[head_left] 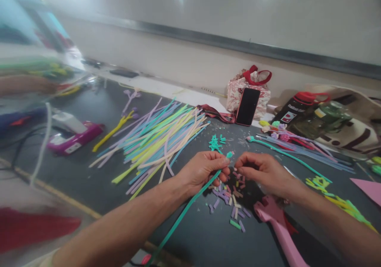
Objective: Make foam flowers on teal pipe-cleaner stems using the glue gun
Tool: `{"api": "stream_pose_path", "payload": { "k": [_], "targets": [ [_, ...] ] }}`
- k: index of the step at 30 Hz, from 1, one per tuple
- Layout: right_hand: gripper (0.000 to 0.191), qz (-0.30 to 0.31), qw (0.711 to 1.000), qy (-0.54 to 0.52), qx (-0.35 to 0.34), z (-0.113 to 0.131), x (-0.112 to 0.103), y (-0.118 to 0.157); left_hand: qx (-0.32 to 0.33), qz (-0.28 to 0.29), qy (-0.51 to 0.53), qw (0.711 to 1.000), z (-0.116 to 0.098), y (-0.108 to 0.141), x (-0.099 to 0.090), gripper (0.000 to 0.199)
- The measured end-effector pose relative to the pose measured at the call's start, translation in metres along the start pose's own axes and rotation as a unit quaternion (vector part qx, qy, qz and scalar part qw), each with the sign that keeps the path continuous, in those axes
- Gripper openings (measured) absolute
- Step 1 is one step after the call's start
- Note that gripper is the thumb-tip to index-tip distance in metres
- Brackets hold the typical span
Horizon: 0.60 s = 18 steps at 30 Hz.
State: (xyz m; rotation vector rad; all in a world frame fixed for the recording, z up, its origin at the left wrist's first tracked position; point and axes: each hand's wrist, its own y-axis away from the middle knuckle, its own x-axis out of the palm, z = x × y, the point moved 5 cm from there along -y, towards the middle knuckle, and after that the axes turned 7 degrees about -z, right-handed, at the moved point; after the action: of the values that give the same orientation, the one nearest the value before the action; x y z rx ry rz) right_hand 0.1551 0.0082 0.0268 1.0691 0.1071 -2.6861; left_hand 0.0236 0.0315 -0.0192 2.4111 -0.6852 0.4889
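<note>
My left hand point(205, 171) is closed on a long green pipe cleaner point(190, 204), whose small tip, with a bit of pink, sticks up above the thumb. Just right of that tip, my right hand point(258, 171) pinches a tiny pale piece point(235, 169) between thumb and index finger. Beneath and between the hands lie short cut pieces point(220, 196) in purple, pink and cream. A small pile of green pieces point(214, 143) sits behind the left hand. Below my right wrist is a pink glue gun point(279, 227).
Long pastel pipe cleaners point(157, 136) spread left of centre. A phone point(247, 106) leans on a patterned bag point(235, 88). Bottles point(294, 110) and finished stems point(293, 155) are at the right. A purple device point(74, 140) and another person's arm point(26, 85) are at the left.
</note>
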Motion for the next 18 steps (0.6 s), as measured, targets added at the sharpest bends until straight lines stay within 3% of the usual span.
{"api": "stream_pose_path", "payload": {
  "k": [2,5,18],
  "targets": [
    [0.009,-0.010,0.996,-0.074,0.046,-0.002,0.001,0.000,0.000,-0.009,0.018,1.000,0.001,0.000,0.001,0.018],
    [0.010,-0.029,0.992,-0.103,0.068,0.000,0.004,-0.002,0.012,-0.030,0.046,0.998,0.000,-0.001,0.001,0.017],
    [0.013,-0.093,0.996,0.005,0.009,0.017,0.004,-0.019,0.081,-0.069,0.052,0.993,-0.007,0.001,-0.003,0.020]
  ]
}}
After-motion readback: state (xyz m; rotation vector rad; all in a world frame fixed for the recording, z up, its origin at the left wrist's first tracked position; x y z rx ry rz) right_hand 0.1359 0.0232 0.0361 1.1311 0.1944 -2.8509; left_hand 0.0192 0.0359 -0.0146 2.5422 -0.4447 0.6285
